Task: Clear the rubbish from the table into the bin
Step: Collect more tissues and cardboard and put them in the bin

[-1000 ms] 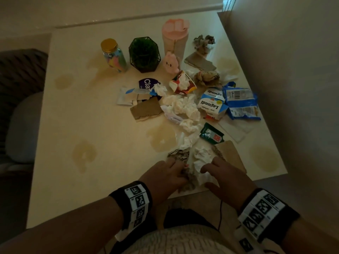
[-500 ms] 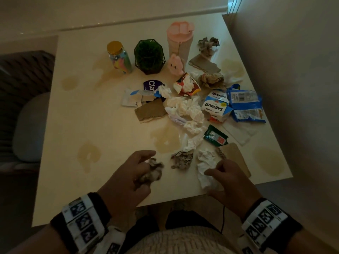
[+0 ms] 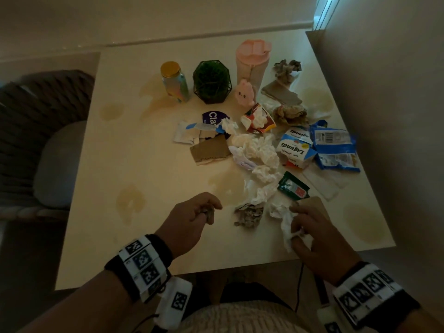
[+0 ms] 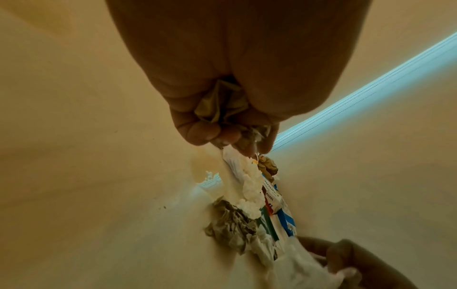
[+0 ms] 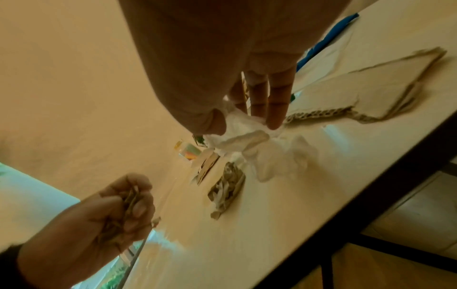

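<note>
From the head view I see one jar (image 3: 175,82) with coloured pieces inside and one wire pot (image 3: 212,81) holding green grass, both far beyond the fingers. In the left wrist view my left hand (image 4: 222,82) is clenched around one brown paper ball (image 4: 220,106). In the right wrist view my right hand (image 5: 222,64) pinches one white tissue (image 5: 262,150) above the table (image 5: 247,234), a second brown wad (image 5: 226,189) just beside its fingertips.

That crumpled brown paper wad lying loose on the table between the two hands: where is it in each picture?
Head: crumpled brown paper wad, low centre, between the hands.
Left wrist, below centre, under the left hand.
Right wrist, centre, below the right hand.
Shared landmark: the white tissue that the right hand pinches beside the wad.
</note>
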